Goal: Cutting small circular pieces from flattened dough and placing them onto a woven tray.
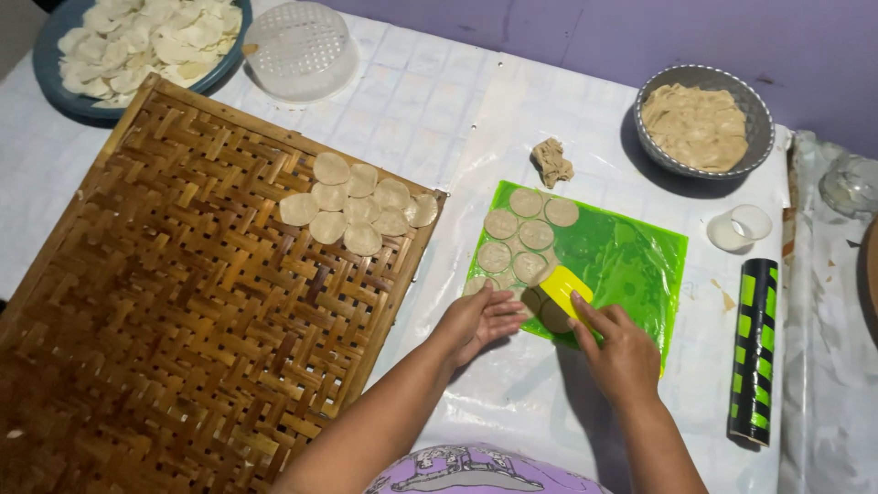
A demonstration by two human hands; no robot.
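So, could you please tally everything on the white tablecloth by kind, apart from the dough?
Blue plate: 1
Grey bowl: 1
Clear plastic tub: 1
Small white cup: 1
Rolling pin: 1
Woven tray: 1
Green sheet: 1
Yellow cutter: 1
Total: 8

Table [430, 101] fills nearly the whole view, covered with a white plastic cloth printed in a faint square grid, wrinkled and glossy under soft overhead light, with a second clear sheet overlapping toward the right. Far edge meets a plain purple wall [585, 37], matte, with a few small dark marks. At the far right the cloth [823, 302] hangs over the table edge in creased folds, speckled with small brown crumbs; shadows are weak and fall toward the near side.
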